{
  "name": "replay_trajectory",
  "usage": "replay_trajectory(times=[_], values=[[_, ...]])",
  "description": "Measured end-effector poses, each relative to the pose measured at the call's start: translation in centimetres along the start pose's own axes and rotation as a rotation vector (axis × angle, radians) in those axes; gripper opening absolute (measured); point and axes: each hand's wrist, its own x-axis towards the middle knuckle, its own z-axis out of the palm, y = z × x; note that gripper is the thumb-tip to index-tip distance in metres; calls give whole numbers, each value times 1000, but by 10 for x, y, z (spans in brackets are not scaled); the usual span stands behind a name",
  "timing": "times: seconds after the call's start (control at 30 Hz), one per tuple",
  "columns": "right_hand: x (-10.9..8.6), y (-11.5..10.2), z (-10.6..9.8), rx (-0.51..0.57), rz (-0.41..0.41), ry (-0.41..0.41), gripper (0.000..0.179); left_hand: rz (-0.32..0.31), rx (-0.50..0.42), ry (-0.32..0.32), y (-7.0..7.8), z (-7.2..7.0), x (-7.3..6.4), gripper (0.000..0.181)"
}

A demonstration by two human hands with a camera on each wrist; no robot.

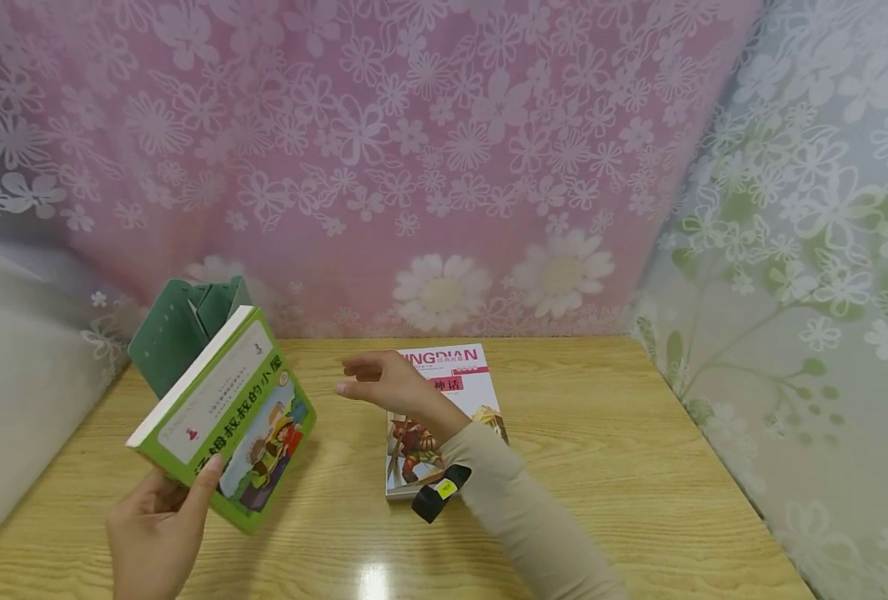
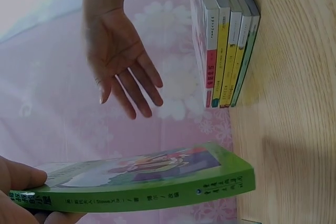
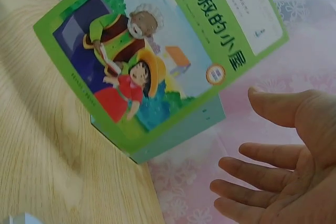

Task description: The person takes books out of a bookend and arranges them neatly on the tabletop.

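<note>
My left hand (image 1: 151, 529) grips a green-covered picture book (image 1: 263, 433), thumb on the front cover, and holds it tilted above the table. The spine of this book (image 2: 157, 195) shows in the left wrist view. My right hand (image 1: 398, 387) is raised with nothing in it, its fingers extended in the right wrist view. It hangs over a stack of books (image 1: 406, 467), whose top one has a white cover with a figure in red. Several spines of the stack (image 2: 223, 61) are seen in the left wrist view.
A green perforated holder (image 1: 166, 333), perhaps a bookend, stands at the table's back left, partly hidden by the raised book. The wooden table (image 1: 601, 450) meets a pink flowered curtain (image 1: 444, 167) behind and a pale flowered one (image 1: 804, 292) on the right.
</note>
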Motion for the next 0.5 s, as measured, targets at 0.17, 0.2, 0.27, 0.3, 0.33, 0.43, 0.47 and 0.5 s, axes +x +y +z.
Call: replay_trajectory(times=[0.17, 0.2, 0.27, 0.3, 0.33, 0.43, 0.47, 0.5], values=[[2, -5, 5, -1, -37, -25, 49, 5, 3, -27, 2, 2, -1, 34], [3, -6, 6, 4, -44, -30, 49, 2, 1, -32, 2, 2, -1, 33], [4, -6, 8, 16, -55, -39, 49, -5, -2, -42, 2, 3, -2, 33], [4, -6, 9, 23, -59, -43, 49, -7, -3, -46, 2, 3, -2, 32], [5, -6, 10, 31, -65, -48, 50, -10, -4, -50, 1, 3, -2, 32], [5, -7, 13, 39, -77, -59, 49, -10, -7, -64, 1, 3, -2, 32], [5, -7, 13, 45, -82, -65, 49, -7, -12, -70, 1, 4, -2, 32], [5, -7, 14, 52, -86, -72, 48, -8, -17, -76, 2, 4, -2, 32]])
